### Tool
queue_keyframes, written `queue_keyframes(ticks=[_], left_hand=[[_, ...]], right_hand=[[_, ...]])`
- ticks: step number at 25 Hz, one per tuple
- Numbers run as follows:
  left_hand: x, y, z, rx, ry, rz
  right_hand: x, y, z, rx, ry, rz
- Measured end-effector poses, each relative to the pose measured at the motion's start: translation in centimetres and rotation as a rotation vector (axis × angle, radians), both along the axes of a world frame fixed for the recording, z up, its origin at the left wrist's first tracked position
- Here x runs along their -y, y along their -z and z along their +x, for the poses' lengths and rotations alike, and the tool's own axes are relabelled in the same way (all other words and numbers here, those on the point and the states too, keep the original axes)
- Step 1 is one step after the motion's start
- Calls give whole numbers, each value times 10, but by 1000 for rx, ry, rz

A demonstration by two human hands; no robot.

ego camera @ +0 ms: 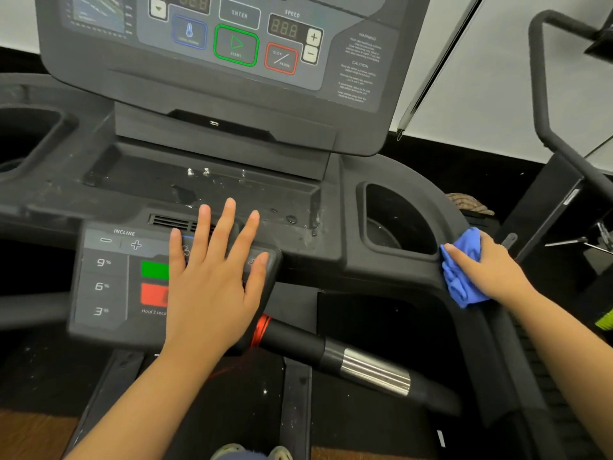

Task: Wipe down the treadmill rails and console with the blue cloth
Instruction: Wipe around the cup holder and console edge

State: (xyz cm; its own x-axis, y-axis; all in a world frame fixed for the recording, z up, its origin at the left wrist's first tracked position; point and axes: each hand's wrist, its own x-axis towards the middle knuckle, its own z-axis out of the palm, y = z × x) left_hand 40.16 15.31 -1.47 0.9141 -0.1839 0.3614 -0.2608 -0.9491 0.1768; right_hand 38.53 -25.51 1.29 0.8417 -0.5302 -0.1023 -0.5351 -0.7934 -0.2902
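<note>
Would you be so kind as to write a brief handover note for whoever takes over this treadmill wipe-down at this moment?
Left hand: flat, fingers straight, resting on the lower control panel, holding nothing.
Right hand: grips the bunched blue cloth and presses it on the right rail, beside the cup holder.
Done: the picture does not show which parts are already wiped.
Left: the tray below the console shows droplets and white smears, so it needs a pass. The console face probably does too.
</note>
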Motion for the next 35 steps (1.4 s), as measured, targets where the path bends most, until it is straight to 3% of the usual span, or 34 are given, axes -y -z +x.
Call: queue_keyframes(ticks=[7, 13, 17, 22, 27, 30, 35], left_hand=[[0, 0, 0, -2, -2, -7], [1, 0, 0, 4, -8, -6], [2, 1, 1, 17, -12, -9], [2, 1, 0, 23, -7, -8], [1, 1, 0, 7, -9, -8], [0, 1, -1, 11, -8, -23], [1, 3, 0, 27, -13, -20]], right_hand=[[-52, 2, -54, 295, -365, -136], [-140, 23, -4, 243, -748, 153], [-187, 13, 34, 225, -678, 375], [-194, 3, 79, 183, -586, 310], [-193, 11, 124, 479, -258, 390], [-206, 12, 136, 506, -152, 228], [-221, 10, 104, 221, -411, 4]])
